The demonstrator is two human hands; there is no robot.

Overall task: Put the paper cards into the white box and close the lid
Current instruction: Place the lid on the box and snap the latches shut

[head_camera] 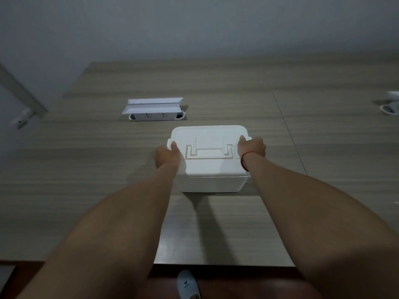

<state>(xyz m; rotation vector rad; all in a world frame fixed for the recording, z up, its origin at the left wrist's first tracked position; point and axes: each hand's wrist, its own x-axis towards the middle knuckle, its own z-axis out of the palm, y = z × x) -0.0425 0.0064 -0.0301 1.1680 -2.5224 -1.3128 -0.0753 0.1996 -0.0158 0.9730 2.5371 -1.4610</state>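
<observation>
The white box [212, 182] stands in the middle of the wooden table with its lid [208, 139] lying flat on top, a folded handle set into the lid. My left hand [167, 155] grips the lid's left edge, thumb on top. My right hand [251, 146], with a red string round the wrist, grips the lid's right edge the same way. No paper cards are visible; the box's inside is hidden under the lid.
A white pop-up socket unit [154, 111] with raised flaps sits in the table behind and left of the box. A white object [391, 104] lies at the far right edge. The table's front edge runs below my forearms, with a slippered foot [187, 285] beneath it.
</observation>
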